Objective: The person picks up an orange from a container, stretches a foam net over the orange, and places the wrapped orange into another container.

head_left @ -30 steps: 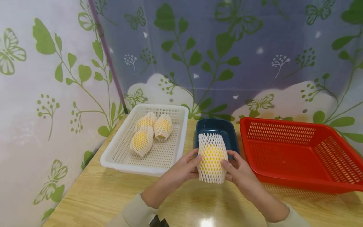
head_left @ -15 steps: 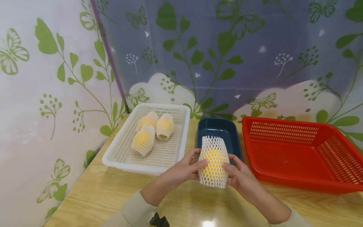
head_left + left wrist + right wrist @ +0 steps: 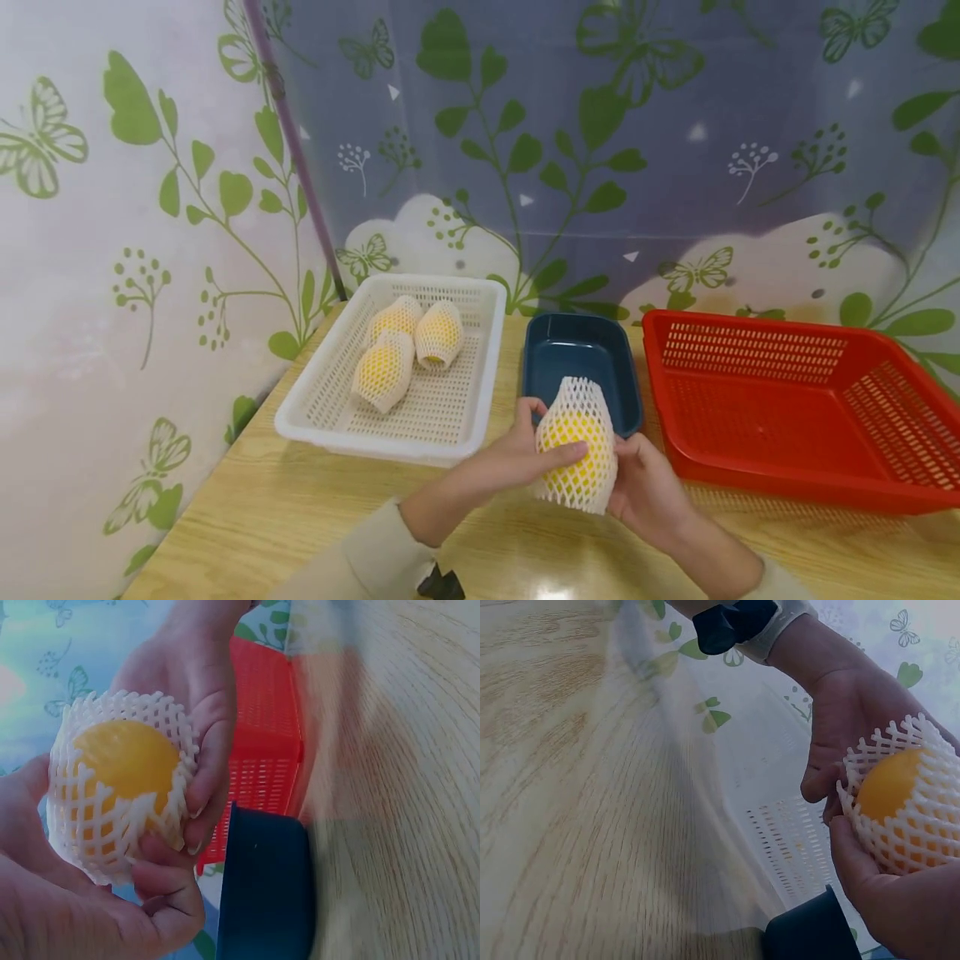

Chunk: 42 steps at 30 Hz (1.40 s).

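A yellow fruit in a white foam net [image 3: 576,454] is held up in front of the dark blue bin, between both hands. My left hand [image 3: 517,458] grips it from the left, the thumb lying across its front. On the right side and lower edge, my right hand [image 3: 651,492] holds the net with curled fingers. One open end of the net shows the bare orange-yellow skin of the fruit [image 3: 129,759] in the left wrist view. Some fingertips are hidden behind the net in the head view.
A white basket [image 3: 480,400] with 3 netted yellow fruits [image 3: 384,371] stands at the left. The dark blue bin [image 3: 581,332] is in the middle, and a red basket [image 3: 757,433] at the right. A patterned curtain [image 3: 480,150] hangs behind the wooden table [image 3: 247,517].
The netted fruit has come down and slightly right, and its top end looks narrower. My left thumb has slid across its front, while my right thumb has left the front for the side.
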Each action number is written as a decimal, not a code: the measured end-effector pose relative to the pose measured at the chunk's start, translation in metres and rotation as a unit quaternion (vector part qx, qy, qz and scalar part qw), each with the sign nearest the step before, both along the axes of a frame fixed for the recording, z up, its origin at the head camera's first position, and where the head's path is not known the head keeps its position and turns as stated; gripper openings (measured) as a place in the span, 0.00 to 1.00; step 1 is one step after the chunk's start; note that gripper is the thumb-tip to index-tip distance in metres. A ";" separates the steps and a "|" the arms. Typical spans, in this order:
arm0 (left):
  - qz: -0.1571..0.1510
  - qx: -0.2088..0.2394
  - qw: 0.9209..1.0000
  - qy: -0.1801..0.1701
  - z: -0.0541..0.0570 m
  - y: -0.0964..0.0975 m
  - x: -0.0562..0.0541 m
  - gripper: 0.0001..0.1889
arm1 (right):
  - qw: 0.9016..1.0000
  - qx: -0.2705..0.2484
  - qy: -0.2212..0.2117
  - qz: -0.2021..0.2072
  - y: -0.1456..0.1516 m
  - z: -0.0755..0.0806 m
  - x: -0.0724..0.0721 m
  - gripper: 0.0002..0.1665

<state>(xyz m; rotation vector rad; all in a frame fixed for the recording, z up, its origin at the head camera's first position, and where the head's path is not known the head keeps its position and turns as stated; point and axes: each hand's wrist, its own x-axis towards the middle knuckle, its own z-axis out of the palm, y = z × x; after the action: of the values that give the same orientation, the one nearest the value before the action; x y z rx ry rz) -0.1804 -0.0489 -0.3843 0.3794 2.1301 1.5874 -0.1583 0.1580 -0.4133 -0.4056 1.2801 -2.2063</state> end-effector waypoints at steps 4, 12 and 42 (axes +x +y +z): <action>0.005 0.005 1.000 0.006 -0.001 0.003 0.001 0.36 | 0.999 -0.035 0.004 0.016 0.000 -0.006 -0.002 0.27; -0.014 0.055 0.998 -0.041 -0.002 0.001 0.002 0.35 | 0.999 0.034 0.015 -0.003 0.005 -0.003 -0.002 0.23; 0.040 0.339 0.913 -0.224 -0.030 0.002 0.004 0.33 | 0.958 0.254 0.008 -0.137 0.002 0.022 -0.008 0.31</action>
<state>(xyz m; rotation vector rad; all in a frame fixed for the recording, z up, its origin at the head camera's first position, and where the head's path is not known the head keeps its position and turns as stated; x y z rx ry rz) -0.1767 -0.0468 -0.4143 0.1125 1.2287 2.1865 -0.1658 0.1605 -0.3908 -0.0443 1.9356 -1.9768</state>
